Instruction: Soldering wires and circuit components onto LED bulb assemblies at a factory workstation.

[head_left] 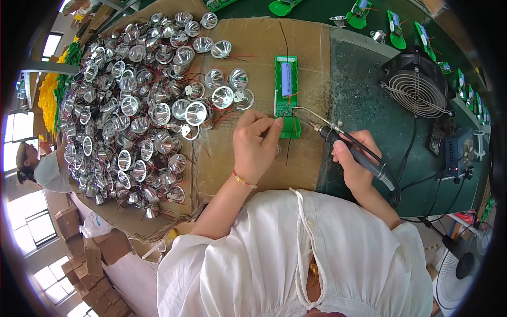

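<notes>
My right hand [359, 161] is wrapped round a black soldering iron [353, 150] with a thin metal feed tube running along it. Its tip points left, at the small circuit board [285, 109] in a green plastic housing [279, 74]. A purple cylindrical battery [286, 79] lies in the upper part of that housing. My left hand [255, 140] is closed in a pinch at the housing's lower left edge; what its fingertips hold is too small to make out. Below those fingers the edge of a silvery round part [278, 150] shows, mostly hidden by the hand.
A large heap of silver reflector cups with red wires [129, 105] covers the left of the cardboard sheet [311, 42]. A black fan with a wire guard [417, 87] stands right, near a blue control box [458, 153]. More green housings [396, 29] line the far edge. Another person [50, 166] is far left.
</notes>
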{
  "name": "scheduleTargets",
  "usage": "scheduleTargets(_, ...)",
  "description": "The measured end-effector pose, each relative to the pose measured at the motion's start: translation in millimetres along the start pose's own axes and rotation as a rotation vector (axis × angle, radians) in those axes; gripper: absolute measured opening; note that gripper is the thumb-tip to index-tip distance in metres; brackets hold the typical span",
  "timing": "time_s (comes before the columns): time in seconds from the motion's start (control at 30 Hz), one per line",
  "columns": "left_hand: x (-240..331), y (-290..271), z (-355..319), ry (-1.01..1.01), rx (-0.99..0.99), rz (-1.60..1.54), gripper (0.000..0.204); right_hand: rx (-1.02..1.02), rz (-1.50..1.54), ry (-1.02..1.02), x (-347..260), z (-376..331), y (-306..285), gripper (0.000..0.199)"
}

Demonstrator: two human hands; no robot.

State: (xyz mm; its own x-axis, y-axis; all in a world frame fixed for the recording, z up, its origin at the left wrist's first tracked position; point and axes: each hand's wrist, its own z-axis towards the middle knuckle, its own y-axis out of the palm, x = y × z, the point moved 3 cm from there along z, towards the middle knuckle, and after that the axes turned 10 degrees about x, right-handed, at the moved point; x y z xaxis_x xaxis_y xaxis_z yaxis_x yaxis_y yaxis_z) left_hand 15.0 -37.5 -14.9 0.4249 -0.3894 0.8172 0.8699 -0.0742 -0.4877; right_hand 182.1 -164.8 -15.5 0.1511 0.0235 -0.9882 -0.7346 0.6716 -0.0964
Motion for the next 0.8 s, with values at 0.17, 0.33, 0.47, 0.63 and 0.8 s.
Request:
scheduleTargets(0.17,-2.5,2.7,-1.8,0.059,0.02,0.026,0.012,0.0,0.056,0.029,-0.9,0.1,2.9,0.015)
scheduleTargets(0.33,0.3,2.0,-0.5,0.023,0.017,0.015,0.011,0.02,0.04,0.013,-2.6,1.3,1.3,0.015)
scheduleTargets(0.47,-1.0,3.6,-0.4,-0.009,0.032,-0.005,0.012,0.012,0.06,0.039,-3.8,0.9,4.9,0.015)
scheduleTargets(0.63,-1.1,4.1,0.7,-0.028,0.024,-0.009,0.012,0.009,0.074,0.069,0.5,-0.8,6.0,0.015)
scheduleTargets(0.8,0.0,5.1,2.7,-0.01,0.039,-0.028,0.012,0.108,0.238,0.146,-0.9,-0.6,2.0,0.016)
